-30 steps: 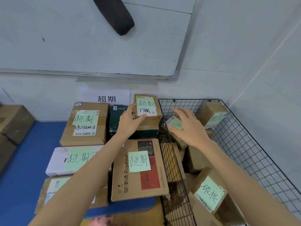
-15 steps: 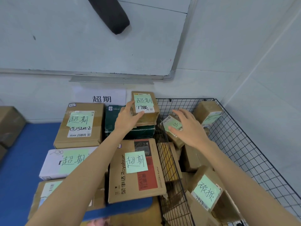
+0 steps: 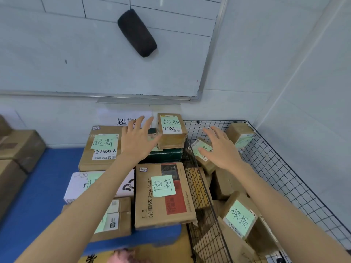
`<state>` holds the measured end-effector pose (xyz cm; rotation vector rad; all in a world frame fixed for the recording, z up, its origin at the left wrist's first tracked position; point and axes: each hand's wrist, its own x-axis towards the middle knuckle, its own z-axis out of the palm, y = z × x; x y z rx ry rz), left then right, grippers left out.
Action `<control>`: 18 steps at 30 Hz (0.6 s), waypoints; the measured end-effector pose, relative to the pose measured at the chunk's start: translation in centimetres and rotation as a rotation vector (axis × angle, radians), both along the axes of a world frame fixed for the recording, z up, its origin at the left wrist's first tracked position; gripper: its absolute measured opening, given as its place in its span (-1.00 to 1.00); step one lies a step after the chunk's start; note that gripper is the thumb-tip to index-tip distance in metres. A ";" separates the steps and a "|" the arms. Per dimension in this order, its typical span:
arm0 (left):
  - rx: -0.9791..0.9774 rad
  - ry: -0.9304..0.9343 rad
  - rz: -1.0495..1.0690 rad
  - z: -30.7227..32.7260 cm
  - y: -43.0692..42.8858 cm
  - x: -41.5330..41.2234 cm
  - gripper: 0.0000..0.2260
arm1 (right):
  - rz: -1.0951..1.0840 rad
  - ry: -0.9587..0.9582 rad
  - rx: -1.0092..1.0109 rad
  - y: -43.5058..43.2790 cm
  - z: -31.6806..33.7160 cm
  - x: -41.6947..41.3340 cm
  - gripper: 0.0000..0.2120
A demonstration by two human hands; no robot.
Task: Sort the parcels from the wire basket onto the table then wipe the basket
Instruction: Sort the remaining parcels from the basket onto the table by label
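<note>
Both hands were open with fingers spread and gripping nothing: left hand just beside the small parcel noted 超期 / 1786, perched on a green box on the table right by the wire basket, right hand over a tilted basket parcel. A nudge from the left hand could probably tip the perched parcel over the mesh into the basket. Readable: Royalstar box noted 超期, near basket parcel noted 破损.

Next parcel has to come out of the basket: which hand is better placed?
Right. The right hand hovers open over the wire basket, just above a small green-noted parcel. The left hand is open over the sorted stack, beside the 1786 box, outside the basket.
</note>
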<state>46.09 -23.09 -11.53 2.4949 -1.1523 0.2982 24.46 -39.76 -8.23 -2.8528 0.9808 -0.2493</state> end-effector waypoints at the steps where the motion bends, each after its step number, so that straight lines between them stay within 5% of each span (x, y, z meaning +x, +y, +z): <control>1: 0.007 -0.008 -0.003 0.2 0.4 -0.2 -0.37 | -0.001 -0.002 -0.001 0.3 0.2 -0.2 -0.29; 18: -0.013 -0.109 -0.036 3.1 0.5 -8.2 -0.30 | -0.010 0.003 -0.002 -1.9 1.3 -8.2 -0.28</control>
